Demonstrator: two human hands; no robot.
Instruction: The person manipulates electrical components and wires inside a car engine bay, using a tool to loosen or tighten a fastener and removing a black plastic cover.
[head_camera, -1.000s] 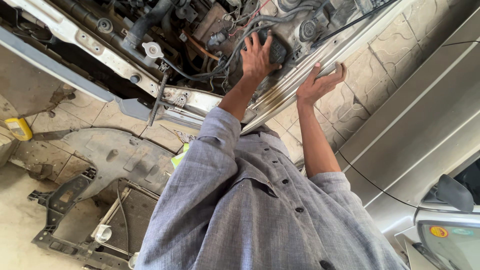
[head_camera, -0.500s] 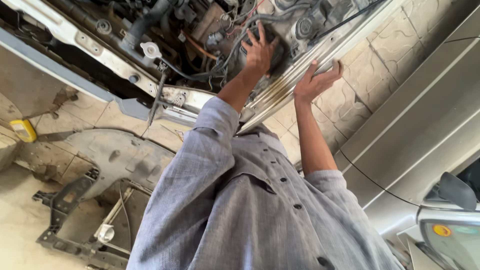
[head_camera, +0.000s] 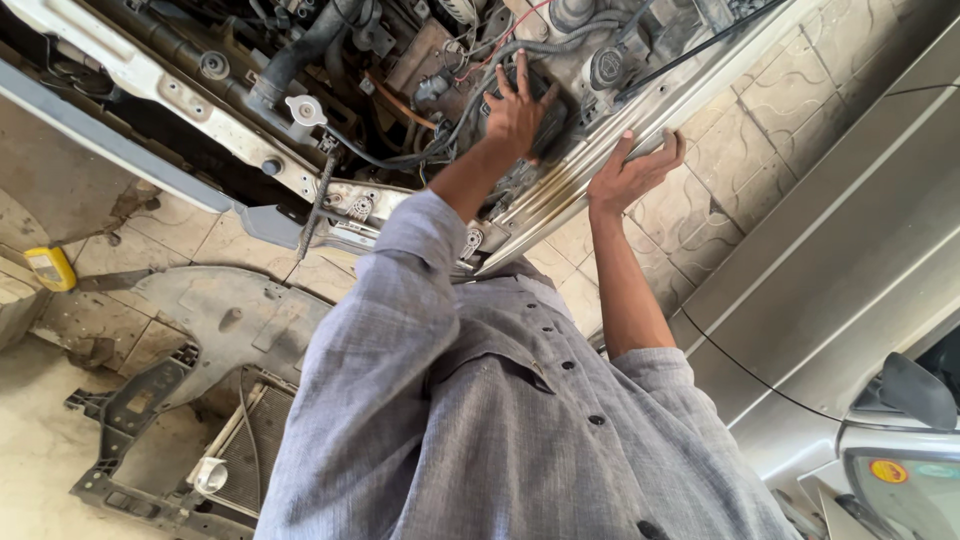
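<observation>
My left hand (head_camera: 518, 108), in a long grey sleeve, reaches into the open engine bay and lies spread over a black rounded engine part (head_camera: 553, 118), its fingers wrapped on the part's top. Hoses and wires (head_camera: 450, 110) run around it. My right hand (head_camera: 632, 172), forearm bare, hooks its fingers over the pale metal side rail (head_camera: 560, 195) of the engine bay, a little to the right of the left hand. My grey buttoned shirt (head_camera: 500, 430) fills the lower middle of the view.
A white front crossmember (head_camera: 150, 75) with a white cap (head_camera: 305, 110) runs across the upper left. On the tiled floor lie a grey underbody panel (head_camera: 230, 320), a black frame with a radiator (head_camera: 200, 460) and a yellow container (head_camera: 50, 268). Another vehicle's silver body (head_camera: 850, 290) stands at right.
My left hand has shifted slightly on the black part and spread its fingers. The right hand stays on the rail. The view has drifted a little.
</observation>
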